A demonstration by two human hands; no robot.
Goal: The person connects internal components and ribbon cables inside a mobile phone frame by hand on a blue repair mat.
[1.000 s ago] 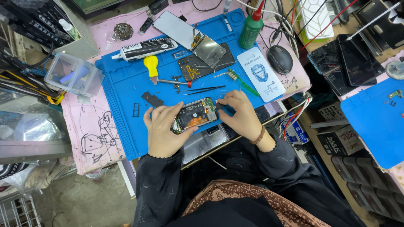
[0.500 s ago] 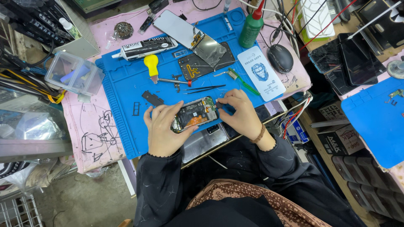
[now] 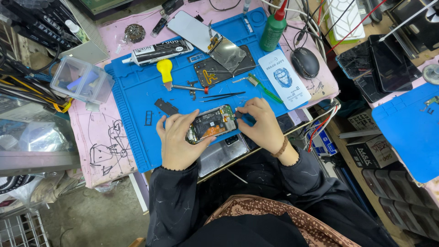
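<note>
- Little change is seen against the pictures from a second and half a second ago: the opened phone (image 3: 211, 124) is kept in the same place on the blue work mat (image 3: 132, 98), and both hands are kept at its two ends.
- From that steadiness, fine work on one spot is judged to be in hand, not a shift to another part.
- The left hand (image 3: 176, 139) is laid against the phone's left end, its fingers curled about the edge so that the body is steadied.
- The right hand (image 3: 258, 123) is set at the phone's right end, thumb and forefinger pressed together at the top corner; whether a small part is pinched there cannot be told.
- The phone lies between the two hands, circuit side up, touching both.
- Black tweezers (image 3: 224, 95) and a yellow-handled screwdriver (image 3: 167, 75) lie untouched just beyond it.
</note>
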